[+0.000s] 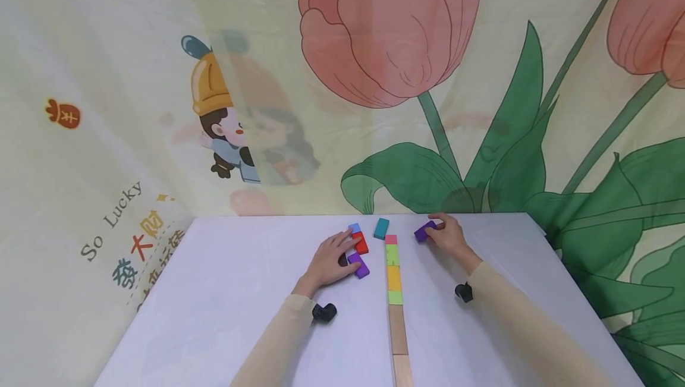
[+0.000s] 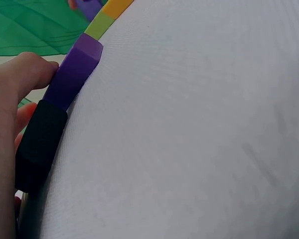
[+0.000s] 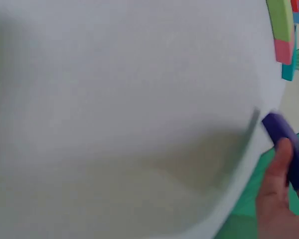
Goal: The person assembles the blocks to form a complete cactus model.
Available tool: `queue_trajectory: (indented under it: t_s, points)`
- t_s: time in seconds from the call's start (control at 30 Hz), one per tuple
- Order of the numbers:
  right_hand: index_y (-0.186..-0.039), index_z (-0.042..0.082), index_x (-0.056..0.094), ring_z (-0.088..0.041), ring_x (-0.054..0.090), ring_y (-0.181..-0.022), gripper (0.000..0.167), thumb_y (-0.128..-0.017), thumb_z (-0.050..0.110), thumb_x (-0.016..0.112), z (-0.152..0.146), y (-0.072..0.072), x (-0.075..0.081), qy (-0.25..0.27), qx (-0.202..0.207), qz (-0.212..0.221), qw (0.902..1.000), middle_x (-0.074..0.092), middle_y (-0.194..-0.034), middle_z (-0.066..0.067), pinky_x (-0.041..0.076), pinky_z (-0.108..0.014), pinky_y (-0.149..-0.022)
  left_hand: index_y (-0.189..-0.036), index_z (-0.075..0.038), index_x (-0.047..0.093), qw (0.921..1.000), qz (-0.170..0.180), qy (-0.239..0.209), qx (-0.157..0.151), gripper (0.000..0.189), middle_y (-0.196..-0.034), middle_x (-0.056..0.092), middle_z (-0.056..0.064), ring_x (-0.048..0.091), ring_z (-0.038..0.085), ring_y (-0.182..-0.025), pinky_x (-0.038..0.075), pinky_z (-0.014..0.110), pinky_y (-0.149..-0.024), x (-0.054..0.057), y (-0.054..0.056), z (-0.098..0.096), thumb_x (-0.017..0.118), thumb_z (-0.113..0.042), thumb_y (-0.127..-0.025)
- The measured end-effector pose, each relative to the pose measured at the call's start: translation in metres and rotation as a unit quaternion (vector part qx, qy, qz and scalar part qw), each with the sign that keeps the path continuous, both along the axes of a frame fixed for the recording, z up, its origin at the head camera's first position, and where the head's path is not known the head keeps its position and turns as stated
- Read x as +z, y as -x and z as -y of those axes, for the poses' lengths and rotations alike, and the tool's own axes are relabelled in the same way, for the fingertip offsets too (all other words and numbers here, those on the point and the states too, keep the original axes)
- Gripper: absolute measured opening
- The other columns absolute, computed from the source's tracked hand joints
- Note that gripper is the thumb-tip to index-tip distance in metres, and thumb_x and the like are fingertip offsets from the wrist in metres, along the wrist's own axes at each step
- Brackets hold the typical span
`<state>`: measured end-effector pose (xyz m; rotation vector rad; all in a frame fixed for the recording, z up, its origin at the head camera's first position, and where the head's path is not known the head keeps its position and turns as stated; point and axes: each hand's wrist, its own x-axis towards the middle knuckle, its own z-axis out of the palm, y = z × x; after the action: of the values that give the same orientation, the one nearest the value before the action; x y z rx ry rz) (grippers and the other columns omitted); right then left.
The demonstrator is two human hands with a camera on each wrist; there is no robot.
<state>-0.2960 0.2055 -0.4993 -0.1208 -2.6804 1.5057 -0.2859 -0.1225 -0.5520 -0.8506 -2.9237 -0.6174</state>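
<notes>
My right hand (image 1: 449,237) pinches a purple block (image 1: 425,231) between thumb and fingers near the table's far edge; in the right wrist view this block (image 3: 287,144) is tilted and partly covered by the fingers. Left of the middle, my left hand (image 1: 329,261) rests over a small group of blocks, its fingers loosely spread. Its thumb touches a purple block (image 1: 359,266), and a black block (image 1: 343,260) lies under the palm side, partly hidden. By the fingertips are a red block (image 1: 361,244) and a light blue block (image 1: 354,228).
Between the hands a straight row of blocks runs toward me: pink (image 1: 391,239), light green (image 1: 392,254), yellow (image 1: 393,278), green again, then wood-coloured blocks (image 1: 398,329). A teal block (image 1: 381,228) lies beyond its far end. The table (image 1: 214,321) has a white cover.
</notes>
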Motion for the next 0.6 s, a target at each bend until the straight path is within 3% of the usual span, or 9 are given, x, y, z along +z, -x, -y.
queue_trajectory:
  t_s: [0.2,0.37,0.6]
  points:
    - [-0.108,-0.007,0.066,-0.024,0.058,-0.083,0.024,-0.087,0.005,0.069,-0.006,-0.031,0.009,-0.036,0.068,0.038,0.9963,0.064,-0.095,-0.017,0.052,-0.027,-0.065,-0.151,-0.028,0.041,1.0,-0.002,0.002,-0.004,0.068,-0.163,0.024,0.0,0.025,0.028,-0.146,0.021,0.052,-0.118,-0.001,0.001,0.001,0.053,-0.056,-0.09]
    - [-0.102,-0.002,0.069,-0.022,0.057,-0.083,0.019,-0.086,0.008,0.073,-0.008,-0.066,0.01,-0.027,0.118,0.073,0.99,0.065,-0.089,-0.009,0.051,-0.028,-0.069,-0.151,-0.027,0.043,0.9999,-0.006,-0.002,-0.008,0.068,-0.162,0.025,0.001,0.026,0.029,-0.146,0.021,0.053,-0.118,0.001,0.002,0.001,0.054,-0.055,-0.09]
    - [-0.096,0.001,0.073,-0.019,0.057,-0.08,0.016,-0.083,0.008,0.077,-0.009,-0.101,0.002,-0.024,0.242,0.061,0.968,0.068,-0.09,-0.006,0.053,-0.023,-0.066,-0.15,-0.024,0.045,0.9998,-0.012,-0.011,-0.013,0.067,-0.162,0.027,0.003,0.027,0.031,-0.145,0.021,0.054,-0.117,0.001,0.001,0.001,0.054,-0.054,-0.091]
